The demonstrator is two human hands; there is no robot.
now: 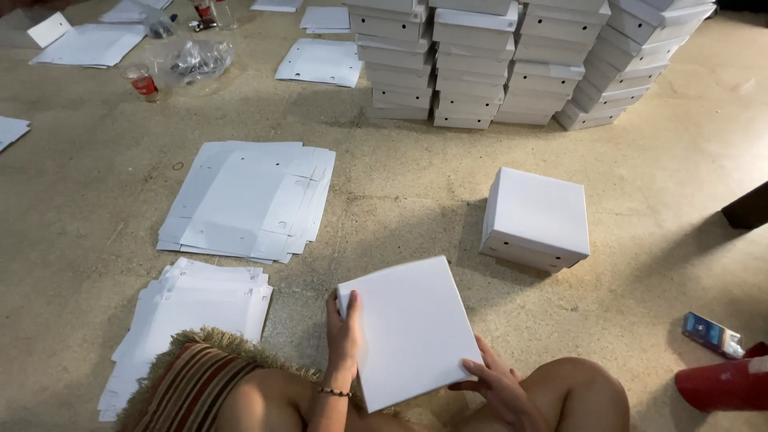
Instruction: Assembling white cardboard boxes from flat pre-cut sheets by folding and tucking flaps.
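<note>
We held a white box (410,328) over our lap, near the bottom middle of the view, tilted with its broad flat face up. Our left hand (344,330) was curled around its left edge, thumb on top and fingers hidden behind. Our right hand (498,382) gripped the near right corner, fingers spread on the face of the box.

Just beyond it, to the right, a finished white box (536,218) sat alone on the floor (400,184), apart from the one we held. Farther off, at the top of the view, stood tall stacks of finished boxes (512,60), several columns side by side, the rightmost leaning.

To the left lay a pile of flat white cardboard blanks (248,200), fanned out, and nearer to us a second pile of blanks (188,316), its near end partly covered by a striped cushion (192,384) with a fringed edge that lay against our left leg. More loose sheets (320,60) were scattered at the far left, beside a crumpled clear plastic bag (196,58) and a small red cup (144,82).

At the near right a small blue packet (712,334) lay on the floor just beside a red object (724,384), cut off by the frame. A dark shape (748,206) showed at the right edge.
</note>
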